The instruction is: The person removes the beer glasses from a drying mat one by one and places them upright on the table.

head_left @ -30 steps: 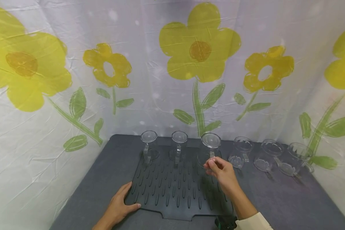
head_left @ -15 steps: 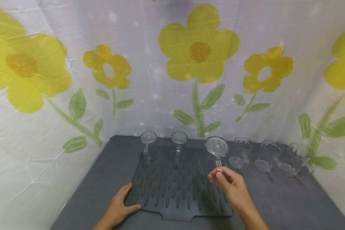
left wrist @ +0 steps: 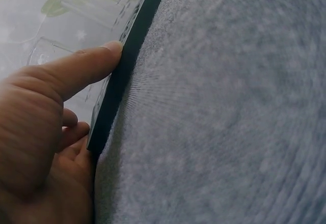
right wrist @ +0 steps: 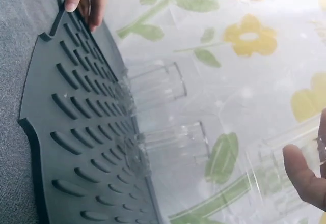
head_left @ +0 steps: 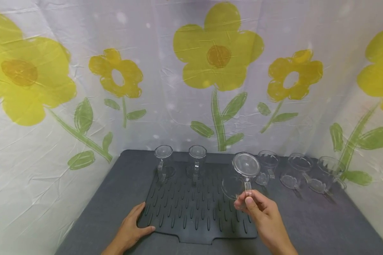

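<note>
My right hand (head_left: 263, 216) pinches the handle of a clear mug (head_left: 246, 165), which hangs base up and tilted above the right part of a dark ribbed drying mat (head_left: 178, 221). In the right wrist view, fingertips (right wrist: 298, 170) show beside this see-through mug (right wrist: 270, 165). Spread around the mat's near left corner, my left hand (head_left: 131, 226) lays its thumb on the front edge and its other fingers along the left side. Toward the mat's back, two clear mugs, one at the left (head_left: 164, 152) and one near the middle (head_left: 197, 152), stand upside down.
On the grey table (head_left: 309, 226), right of the mat, three more clear mugs stand mouth up in a row: a near one (head_left: 268, 161), a middle one (head_left: 299, 163) and an end one (head_left: 330, 168). A flower-printed curtain (head_left: 166, 117) hangs behind and at both sides.
My right hand has drawn the mug up off the mat, toward me and slightly right, tilting it. The left hand has stayed at the mat's corner.
</note>
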{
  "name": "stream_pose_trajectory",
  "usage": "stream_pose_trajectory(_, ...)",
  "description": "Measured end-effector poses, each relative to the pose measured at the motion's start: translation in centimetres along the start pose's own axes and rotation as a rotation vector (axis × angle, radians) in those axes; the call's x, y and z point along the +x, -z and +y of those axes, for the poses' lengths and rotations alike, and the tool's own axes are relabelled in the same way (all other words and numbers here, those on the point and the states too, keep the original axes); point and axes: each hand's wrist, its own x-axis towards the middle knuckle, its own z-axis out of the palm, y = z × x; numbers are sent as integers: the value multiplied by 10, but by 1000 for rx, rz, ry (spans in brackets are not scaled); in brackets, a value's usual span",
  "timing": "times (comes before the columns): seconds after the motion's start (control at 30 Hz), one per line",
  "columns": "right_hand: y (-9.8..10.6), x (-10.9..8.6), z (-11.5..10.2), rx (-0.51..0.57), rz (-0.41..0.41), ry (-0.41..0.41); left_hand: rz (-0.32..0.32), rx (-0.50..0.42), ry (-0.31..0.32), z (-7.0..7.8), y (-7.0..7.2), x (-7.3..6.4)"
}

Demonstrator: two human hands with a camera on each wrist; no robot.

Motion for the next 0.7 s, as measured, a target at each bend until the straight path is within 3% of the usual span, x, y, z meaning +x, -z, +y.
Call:
stream_pose_trajectory(0.2, -2, -2, -1, -30, 46, 80, -1, 7, 4, 2, 0, 0)
stream_pose_trajectory(0.47, 0, -5, 0, 7, 62, 204, -8, 6, 18, 5, 3, -1)
stream_pose_trajectory(0.6, 1, -5, -2, 2, 67, 223, 2, -16, 21, 8, 4, 0)
stream_pose_trajectory(0.7, 2, -5, -5, -68, 81, 216, 13, -41, 18, 10, 4, 0)
